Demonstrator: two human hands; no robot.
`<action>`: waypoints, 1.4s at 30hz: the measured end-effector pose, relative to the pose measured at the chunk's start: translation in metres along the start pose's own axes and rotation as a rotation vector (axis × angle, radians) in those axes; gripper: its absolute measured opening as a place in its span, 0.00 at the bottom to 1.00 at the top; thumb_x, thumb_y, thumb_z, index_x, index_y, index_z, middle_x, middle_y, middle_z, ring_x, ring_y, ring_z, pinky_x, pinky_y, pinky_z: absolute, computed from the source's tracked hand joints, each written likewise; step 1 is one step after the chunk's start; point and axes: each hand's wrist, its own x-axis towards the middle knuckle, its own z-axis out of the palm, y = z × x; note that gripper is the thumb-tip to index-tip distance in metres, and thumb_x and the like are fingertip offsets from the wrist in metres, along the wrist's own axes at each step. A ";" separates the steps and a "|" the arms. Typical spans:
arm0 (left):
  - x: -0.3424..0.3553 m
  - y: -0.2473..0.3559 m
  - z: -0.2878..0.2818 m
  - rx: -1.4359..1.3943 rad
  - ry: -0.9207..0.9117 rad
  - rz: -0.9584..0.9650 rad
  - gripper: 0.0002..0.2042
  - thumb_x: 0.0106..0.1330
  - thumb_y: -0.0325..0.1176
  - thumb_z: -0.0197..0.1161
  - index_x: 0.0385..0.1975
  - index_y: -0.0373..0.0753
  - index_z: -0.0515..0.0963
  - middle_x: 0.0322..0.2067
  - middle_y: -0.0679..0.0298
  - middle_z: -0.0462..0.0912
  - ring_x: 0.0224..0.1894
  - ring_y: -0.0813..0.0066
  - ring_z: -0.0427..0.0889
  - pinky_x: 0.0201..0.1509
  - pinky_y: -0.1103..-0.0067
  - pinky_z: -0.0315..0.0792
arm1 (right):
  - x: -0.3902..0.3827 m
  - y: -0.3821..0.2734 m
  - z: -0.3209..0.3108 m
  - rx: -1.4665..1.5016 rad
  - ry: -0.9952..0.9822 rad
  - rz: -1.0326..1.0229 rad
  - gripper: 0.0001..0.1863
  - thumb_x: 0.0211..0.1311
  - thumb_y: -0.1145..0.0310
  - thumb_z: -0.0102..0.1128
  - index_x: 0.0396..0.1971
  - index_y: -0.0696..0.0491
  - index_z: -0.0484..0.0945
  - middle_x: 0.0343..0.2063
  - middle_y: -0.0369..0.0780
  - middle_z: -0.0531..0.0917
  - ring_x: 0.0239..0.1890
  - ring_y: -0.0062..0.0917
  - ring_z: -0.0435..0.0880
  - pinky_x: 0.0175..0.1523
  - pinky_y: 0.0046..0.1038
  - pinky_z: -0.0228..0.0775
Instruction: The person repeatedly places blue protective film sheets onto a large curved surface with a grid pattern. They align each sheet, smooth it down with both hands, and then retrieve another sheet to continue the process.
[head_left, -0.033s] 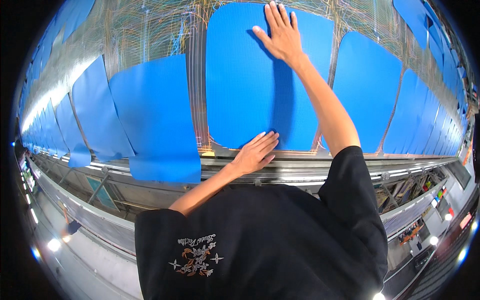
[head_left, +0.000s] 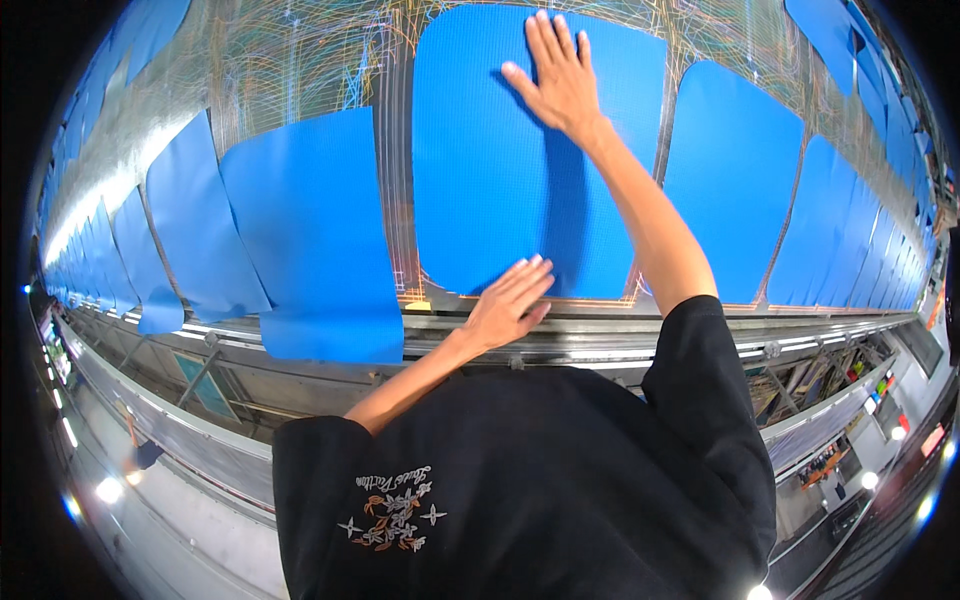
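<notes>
In front of me a blue textured sheet (head_left: pixel 480 150) with rounded corners lies flat on a long dark table (head_left: pixel 395 190) covered in coloured lines. My right hand (head_left: pixel 562 90) is on the far part of this sheet, its fingers stretched out and the thumb spread to the left. At the near edge of the same sheet rests my left hand (head_left: pixel 508 302), fingers extended and lying over the border. Neither hand grips anything. A dark shadow of my right arm runs down the sheet.
To the left, another blue sheet (head_left: pixel 310 220) hangs over the table's front edge. More blue sheets, one of them (head_left: pixel 735 190) beside mine, line the table on the right. Metal rails (head_left: pixel 600 338) run along the near edge. A person (head_left: pixel 145 455) is at the far lower left.
My right hand has shifted very slightly left and toward me on the sheet. The left hand has moved a little left and up. The sheets stay where they were.
</notes>
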 end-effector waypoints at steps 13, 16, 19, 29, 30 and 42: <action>-0.102 -0.042 -0.051 -0.569 0.799 -1.005 0.15 0.74 0.32 0.64 0.50 0.24 0.83 0.40 0.53 0.91 0.37 0.72 0.89 0.46 0.77 0.80 | -0.317 -0.155 -0.105 0.266 -0.584 -0.052 0.45 0.74 0.41 0.50 0.78 0.58 0.55 0.79 0.47 0.57 0.82 0.39 0.51 0.82 0.48 0.38; -0.090 -0.044 -0.048 -0.647 0.889 -1.019 0.14 0.72 0.32 0.66 0.46 0.24 0.85 0.36 0.55 0.91 0.35 0.74 0.90 0.42 0.79 0.80 | -0.330 -0.145 -0.112 0.243 -0.554 0.062 0.45 0.74 0.44 0.51 0.78 0.60 0.53 0.79 0.51 0.55 0.82 0.42 0.49 0.83 0.48 0.35; -0.093 -0.048 -0.046 -0.737 0.902 -1.067 0.14 0.70 0.32 0.68 0.46 0.25 0.85 0.36 0.55 0.91 0.36 0.74 0.90 0.41 0.80 0.80 | -0.330 -0.124 -0.117 0.204 -0.408 0.278 0.44 0.75 0.51 0.50 0.79 0.63 0.48 0.80 0.55 0.50 0.83 0.49 0.44 0.83 0.51 0.29; -0.057 -0.049 -0.043 -0.840 0.655 -1.196 0.13 0.72 0.40 0.67 0.35 0.34 0.84 0.25 0.65 0.84 0.27 0.78 0.84 0.31 0.81 0.76 | -0.303 -0.058 -0.105 -0.021 -0.083 0.600 0.40 0.80 0.50 0.44 0.79 0.63 0.48 0.80 0.54 0.49 0.83 0.47 0.42 0.83 0.50 0.28; -0.058 -0.053 -0.041 -0.815 0.590 -1.196 0.14 0.73 0.41 0.66 0.32 0.35 0.83 0.23 0.66 0.82 0.26 0.78 0.83 0.30 0.81 0.76 | -0.296 -0.062 -0.104 -0.021 -0.094 0.565 0.40 0.80 0.50 0.44 0.79 0.63 0.48 0.80 0.54 0.50 0.83 0.47 0.43 0.83 0.50 0.28; 0.042 0.067 -0.102 -0.606 0.363 -0.376 0.21 0.78 0.37 0.58 0.21 0.31 0.70 0.16 0.66 0.70 0.21 0.83 0.66 0.25 0.75 0.61 | -0.191 -0.029 -0.091 0.057 -0.004 0.409 0.40 0.79 0.46 0.48 0.78 0.58 0.56 0.79 0.51 0.56 0.82 0.47 0.48 0.82 0.54 0.35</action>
